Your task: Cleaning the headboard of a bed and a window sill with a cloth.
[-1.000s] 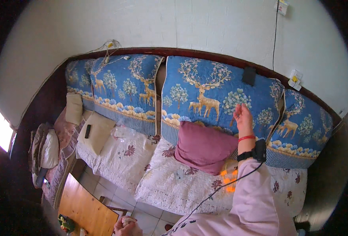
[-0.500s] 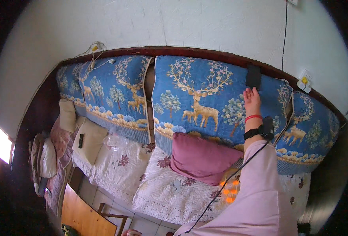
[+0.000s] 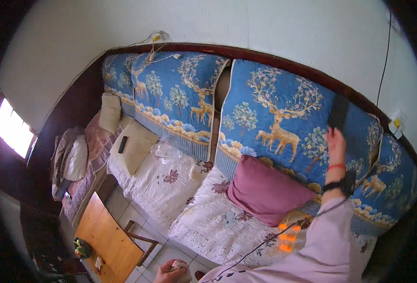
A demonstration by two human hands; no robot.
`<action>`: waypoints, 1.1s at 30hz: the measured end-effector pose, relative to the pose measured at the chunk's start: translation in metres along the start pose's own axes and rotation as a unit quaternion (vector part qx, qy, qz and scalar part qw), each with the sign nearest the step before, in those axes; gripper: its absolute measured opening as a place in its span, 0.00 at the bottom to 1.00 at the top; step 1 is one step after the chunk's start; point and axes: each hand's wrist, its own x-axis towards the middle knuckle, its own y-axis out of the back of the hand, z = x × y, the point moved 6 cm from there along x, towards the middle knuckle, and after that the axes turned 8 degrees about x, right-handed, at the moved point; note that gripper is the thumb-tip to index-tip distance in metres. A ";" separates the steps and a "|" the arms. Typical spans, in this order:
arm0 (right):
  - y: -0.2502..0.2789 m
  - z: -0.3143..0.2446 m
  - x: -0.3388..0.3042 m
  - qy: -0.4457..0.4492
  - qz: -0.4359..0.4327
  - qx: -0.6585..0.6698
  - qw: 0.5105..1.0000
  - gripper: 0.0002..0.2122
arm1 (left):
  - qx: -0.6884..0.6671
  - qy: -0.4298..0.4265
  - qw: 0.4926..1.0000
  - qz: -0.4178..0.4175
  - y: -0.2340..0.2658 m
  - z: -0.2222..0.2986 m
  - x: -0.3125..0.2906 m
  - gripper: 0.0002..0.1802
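Over the upper right part of a blue deer-patterned backrest cover (image 3: 246, 137), my right hand (image 3: 336, 144) reaches out. Its bent, slightly blurred fingers meet the lower end of a dark flat rectangular piece (image 3: 339, 112) and seem to pinch it. What that piece is, I cannot tell. A red band and a black strap with a dark device (image 3: 347, 183) circle the right wrist. At the bottom edge, my left hand (image 3: 165, 273) curls around a pale crumpled thing (image 3: 179, 266), its kind unclear and the hand partly cut off.
A mauve pillow (image 3: 267, 191) and bright orange patches (image 3: 288, 237) are on the white quilted seat (image 3: 203, 219). A black cable (image 3: 265, 243) crosses my right sleeve. Left are a beige cushion (image 3: 140, 151) with a remote (image 3: 122, 145), clear plastic (image 3: 166, 152) and a wooden table (image 3: 107, 236).
The whole view has shifted, moving the sofa rightward in the picture and showing more table. My left hand has come further into view. The right hand remains at the dark piece.
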 end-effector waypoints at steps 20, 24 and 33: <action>0.128 0.218 -0.447 -0.543 0.077 -0.323 0.771 0.06 | -0.037 -0.065 0.988 -0.132 0.012 0.021 -0.008 0.14; 0.160 0.203 -0.464 -0.522 0.180 -0.306 0.776 0.06 | -0.078 -0.021 0.979 -0.188 0.021 -0.013 0.004 0.14; 0.308 0.157 -0.453 -0.035 -0.038 -0.565 0.824 0.09 | -0.093 -0.053 0.955 -0.275 0.014 -0.027 0.014 0.18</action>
